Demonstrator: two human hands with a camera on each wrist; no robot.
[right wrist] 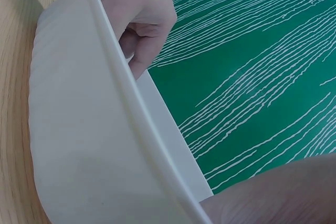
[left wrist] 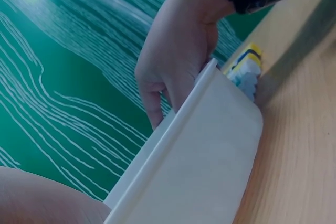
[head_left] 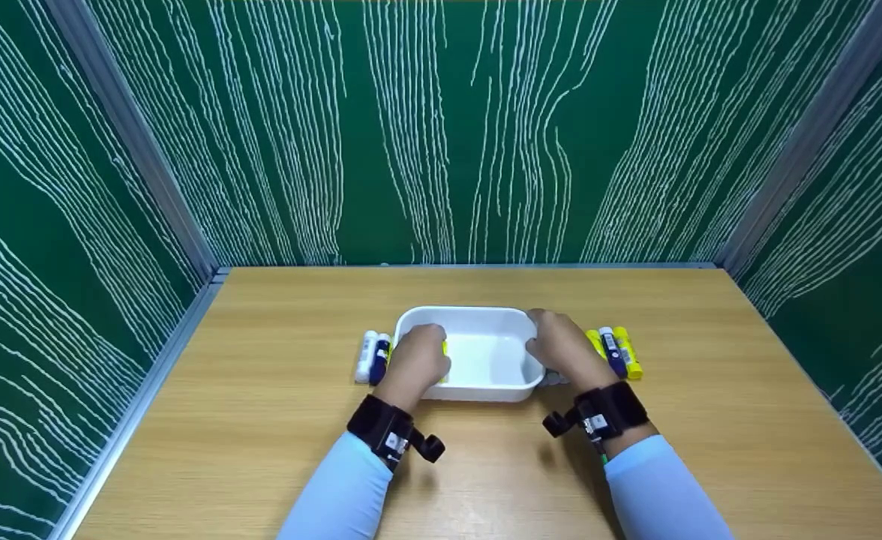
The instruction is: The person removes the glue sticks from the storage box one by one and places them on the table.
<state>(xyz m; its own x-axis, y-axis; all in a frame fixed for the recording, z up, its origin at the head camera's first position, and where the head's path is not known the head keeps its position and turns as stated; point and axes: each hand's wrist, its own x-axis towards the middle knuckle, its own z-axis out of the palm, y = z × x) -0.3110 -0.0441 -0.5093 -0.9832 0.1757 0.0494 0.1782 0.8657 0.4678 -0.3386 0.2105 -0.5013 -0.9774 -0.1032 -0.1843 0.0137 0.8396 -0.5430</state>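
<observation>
A white plastic basin [head_left: 486, 360] sits on the table. In the head view my left hand [head_left: 417, 358] reaches over its left end, fingers curled down inside. Beside those fingers shows a strip of a yellow glue stick [head_left: 444, 349], mostly hidden by the hand. The right wrist view has the left hand [right wrist: 139, 17] above the rim, its fingers bent. At the other end of the basin is my right hand [head_left: 565, 346]. Seen from the left wrist, the right hand [left wrist: 178, 45] dips its fingers behind the rim; their tips, and anything between them, are hidden.
Left of the basin lie a white glue stick [head_left: 366, 356] and a dark blue one [head_left: 380, 360]. On the right are another dark blue glue stick [head_left: 613, 352] and a yellow one [head_left: 628, 352], side by side. Green walls with white lines [head_left: 448, 135] border the wooden table [head_left: 486, 465].
</observation>
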